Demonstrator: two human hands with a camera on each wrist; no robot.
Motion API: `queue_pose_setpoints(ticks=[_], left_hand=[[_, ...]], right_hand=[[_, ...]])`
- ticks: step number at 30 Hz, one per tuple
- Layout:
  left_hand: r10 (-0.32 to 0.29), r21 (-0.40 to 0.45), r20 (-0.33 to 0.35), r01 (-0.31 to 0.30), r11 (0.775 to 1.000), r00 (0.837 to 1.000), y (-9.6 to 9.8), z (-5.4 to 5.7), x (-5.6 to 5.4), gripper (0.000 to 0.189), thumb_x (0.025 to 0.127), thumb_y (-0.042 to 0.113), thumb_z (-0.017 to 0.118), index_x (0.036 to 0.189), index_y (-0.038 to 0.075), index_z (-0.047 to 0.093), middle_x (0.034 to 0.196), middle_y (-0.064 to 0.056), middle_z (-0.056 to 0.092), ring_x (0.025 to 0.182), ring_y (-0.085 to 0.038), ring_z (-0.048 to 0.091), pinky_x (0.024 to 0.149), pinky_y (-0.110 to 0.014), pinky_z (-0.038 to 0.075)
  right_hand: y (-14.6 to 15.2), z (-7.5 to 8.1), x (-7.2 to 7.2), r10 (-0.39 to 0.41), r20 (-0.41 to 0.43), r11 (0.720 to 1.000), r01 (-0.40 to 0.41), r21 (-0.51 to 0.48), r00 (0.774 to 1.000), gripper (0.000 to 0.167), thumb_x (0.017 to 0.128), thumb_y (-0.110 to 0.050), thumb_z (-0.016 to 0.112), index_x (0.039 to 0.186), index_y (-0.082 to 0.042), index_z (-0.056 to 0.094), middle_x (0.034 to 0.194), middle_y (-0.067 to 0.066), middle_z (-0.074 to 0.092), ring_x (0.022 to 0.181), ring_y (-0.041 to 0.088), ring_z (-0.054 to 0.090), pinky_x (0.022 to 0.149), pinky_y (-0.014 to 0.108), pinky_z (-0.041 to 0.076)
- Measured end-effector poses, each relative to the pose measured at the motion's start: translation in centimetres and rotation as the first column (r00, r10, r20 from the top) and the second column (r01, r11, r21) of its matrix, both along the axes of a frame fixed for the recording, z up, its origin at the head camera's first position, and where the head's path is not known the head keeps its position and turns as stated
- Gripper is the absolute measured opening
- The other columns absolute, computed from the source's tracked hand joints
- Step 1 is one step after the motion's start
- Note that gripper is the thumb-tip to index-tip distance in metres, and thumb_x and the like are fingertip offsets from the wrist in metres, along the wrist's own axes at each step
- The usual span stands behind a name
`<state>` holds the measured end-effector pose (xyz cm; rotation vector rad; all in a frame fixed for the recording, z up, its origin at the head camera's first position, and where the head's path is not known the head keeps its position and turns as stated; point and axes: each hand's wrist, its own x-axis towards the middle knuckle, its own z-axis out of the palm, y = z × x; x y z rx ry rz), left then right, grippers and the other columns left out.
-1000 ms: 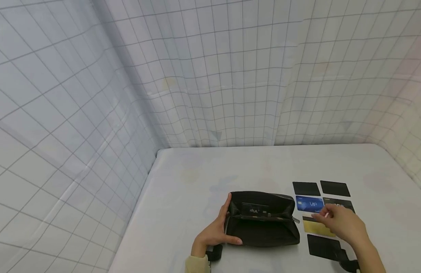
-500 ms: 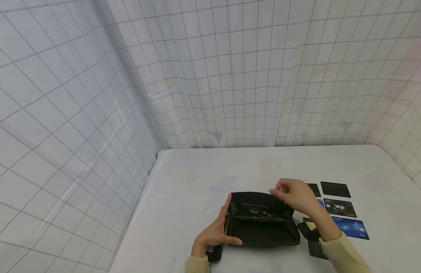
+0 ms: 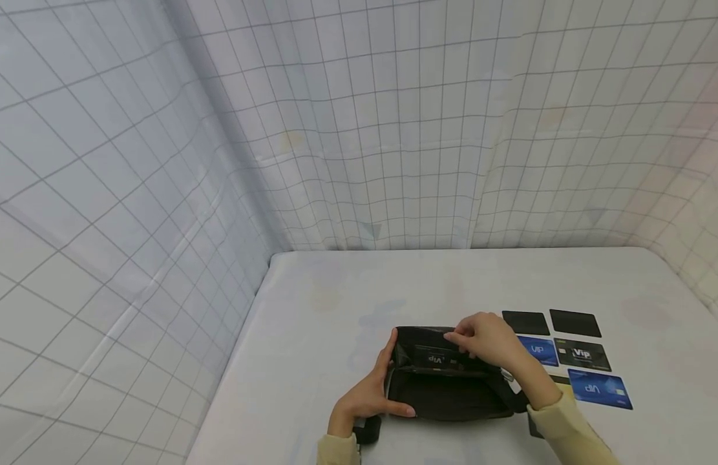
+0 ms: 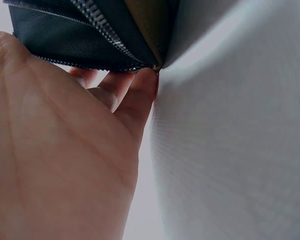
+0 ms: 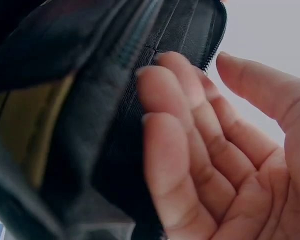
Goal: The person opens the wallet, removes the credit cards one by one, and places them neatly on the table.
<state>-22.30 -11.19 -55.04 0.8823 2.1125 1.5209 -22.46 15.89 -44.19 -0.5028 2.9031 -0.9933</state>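
Note:
A black zip wallet (image 3: 446, 397) lies spread open on the white table. My left hand (image 3: 363, 392) grips its left end, thumb on the near edge and fingers at the far side; in the left wrist view the fingertips (image 4: 145, 82) touch the wallet's zipped edge. A black "Vip" card (image 3: 437, 360) shows inside the wallet. My right hand (image 3: 491, 339) reaches to the wallet's far wall. In the right wrist view its fingers (image 5: 165, 150) lie against the inner card slots, the thumb stands outside the zip edge, and no card is visible between them.
Right of the wallet lie several cards in two columns: black cards (image 3: 575, 323) at the back, a black "Vip" card (image 3: 584, 355), blue cards (image 3: 600, 389) and a gold card (image 3: 566, 389) partly behind my right forearm. Gridded white curtains (image 3: 382, 148) enclose the table (image 3: 324, 290).
My right hand has moved left from above the cards to the wallet, then along its far wall. A blue card at the right is now uncovered. My left hand keeps its place.

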Motion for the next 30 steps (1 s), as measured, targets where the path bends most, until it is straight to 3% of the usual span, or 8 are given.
queue_pose_setpoints(ticks=[9,17,30], left_hand=[[0.002,-0.006,-0.014,-0.003,1.000,1.000,0.2,-0.1,0.0,0.128,0.073,0.025,0.085,0.149,0.038,-0.018,0.156,-0.001,-0.011,0.141,-0.030,0.001,0.104,-0.060,0.021],[0.016,-0.012,-0.003,-0.016,1.000,1.000,0.1,-0.2,0.0,0.127,0.073,0.025,0.084,0.148,0.041,-0.016,0.156,0.003,-0.009,0.141,-0.027,0.002,0.104,-0.059,0.022],[0.010,-0.012,-0.008,-0.010,1.000,1.000,0.0,-0.1,0.0,0.125,0.074,0.031,0.084,0.148,0.041,-0.016,0.156,0.003,-0.012,0.141,-0.027,0.001,0.104,-0.059,0.022]], right_hand=[[-0.4,0.0,0.3,-0.052,0.072,0.997,0.047,0.064,0.996,0.022,0.091,-0.028,0.066,0.079,-0.012,0.073,0.058,-0.003,0.058,0.047,0.012,0.053,0.047,0.030,0.042],[-0.3,-0.5,0.5,-0.043,0.067,0.999,0.042,0.021,0.997,0.017,0.091,-0.025,0.066,0.091,-0.009,0.074,0.059,-0.004,0.059,0.047,0.015,0.055,0.046,0.029,0.043],[-0.2,-0.9,0.5,-0.056,0.049,0.998,0.056,0.000,0.997,0.015,0.090,-0.025,0.067,0.087,-0.012,0.073,0.058,-0.004,0.059,0.046,0.014,0.054,0.046,0.030,0.042]])
